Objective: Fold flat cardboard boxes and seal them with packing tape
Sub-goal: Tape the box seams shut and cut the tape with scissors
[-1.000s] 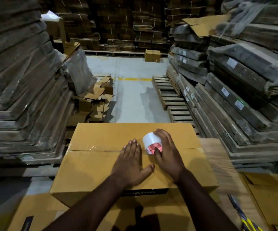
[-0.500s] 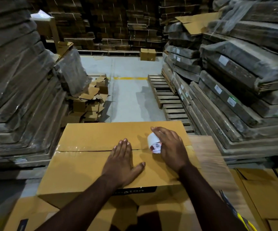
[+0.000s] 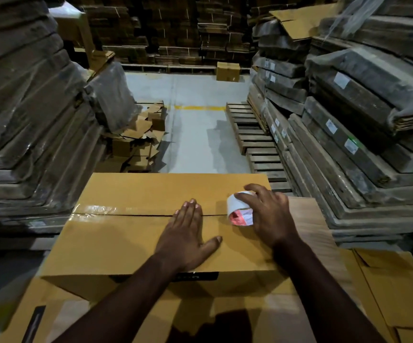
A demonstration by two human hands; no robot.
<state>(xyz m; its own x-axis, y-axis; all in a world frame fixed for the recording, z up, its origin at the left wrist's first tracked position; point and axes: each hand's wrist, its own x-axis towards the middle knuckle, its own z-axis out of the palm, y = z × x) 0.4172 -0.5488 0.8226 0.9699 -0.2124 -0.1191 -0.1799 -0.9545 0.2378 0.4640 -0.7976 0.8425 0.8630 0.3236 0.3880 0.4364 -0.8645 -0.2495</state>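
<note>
A closed brown cardboard box (image 3: 116, 241) stands in front of me on a wooden table, its two top flaps meeting in a seam across the middle. Clear tape (image 3: 94, 212) shines over the seam's left part. My left hand (image 3: 185, 238) presses flat on the near flap, fingertips at the seam. My right hand (image 3: 270, 216) grips a white tape roll (image 3: 237, 209) with a red-printed core, held on the seam near the box's right end.
Flat box blanks (image 3: 398, 288) lie at my right and under the box at my left. Tall wrapped stacks of flat cardboard (image 3: 27, 115) flank both sides. Wooden pallets (image 3: 252, 134) and loose cardboard scraps (image 3: 138, 142) lie on the grey floor ahead.
My right hand has run the tape roll rightward along the seam, from mid-box toward the right end. My left hand stays pressed on the near flap.
</note>
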